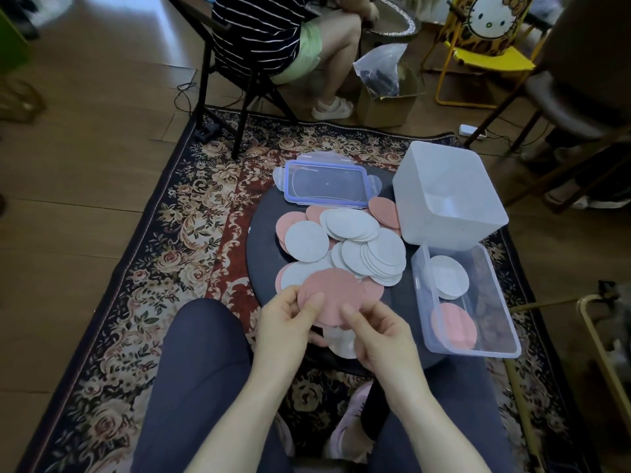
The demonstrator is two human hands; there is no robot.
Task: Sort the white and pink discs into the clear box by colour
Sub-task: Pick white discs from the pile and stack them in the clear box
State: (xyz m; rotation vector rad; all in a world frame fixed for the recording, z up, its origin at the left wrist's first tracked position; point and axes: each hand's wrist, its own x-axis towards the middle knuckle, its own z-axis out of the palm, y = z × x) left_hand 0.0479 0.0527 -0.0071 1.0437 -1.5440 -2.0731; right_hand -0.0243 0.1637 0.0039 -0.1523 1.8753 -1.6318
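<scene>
A heap of white discs (351, 224) and pink discs (384, 209) lies on a small dark round table (264, 213). My left hand (286, 327) and my right hand (379, 331) both pinch one pink disc (333, 291) above the table's near edge. Beneath my hands a white disc (341, 344) peeks out; whether either hand holds it I cannot tell. The clear box (505, 336) stands at the right, with a white disc (449, 276) in its far end and a pink disc (454, 324) in its near end.
The box's clear lid (326, 179) with blue trim lies at the table's far side. A white tub (447, 196) stands tilted behind the clear box. A seated person (273, 32) and chairs are beyond, on a patterned rug (170, 233).
</scene>
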